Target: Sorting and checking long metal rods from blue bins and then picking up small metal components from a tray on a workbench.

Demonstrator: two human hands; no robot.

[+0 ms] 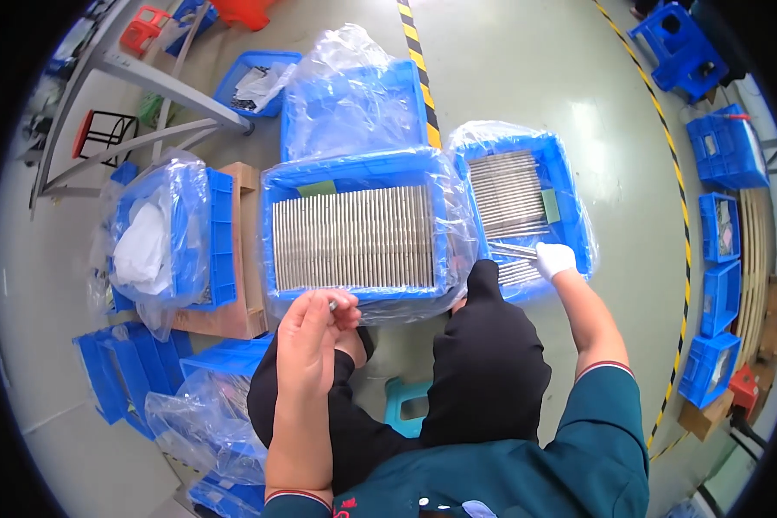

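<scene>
My bare left hand (pixel 312 335) is closed near the front edge of a plastic-lined blue crate (pixel 371 164). Between its fingertips shows a small grey metal piece (pixel 332 305); the rest of that piece is hidden. Inside this crate lies a tight row of slim metal rods (pixel 352 240), side by side. My right hand (pixel 555 259), in a white glove, is closed on a few metal rods (pixel 514 250) at the right-hand blue crate (pixel 581 203). More metal rods (pixel 505 190) are stacked in that crate, with several loose ones below the held rods.
My knees (pixel 488 363) are close to both crates. Behind stands another plastic-covered blue crate (pixel 354 112). A blue crate with white wrapping (pixel 144 246) is at left, by a wooden pallet (pixel 249 250). A turquoise stool (pixel 403 406) shows between my legs. Striped tape (pixel 686 233) crosses the floor.
</scene>
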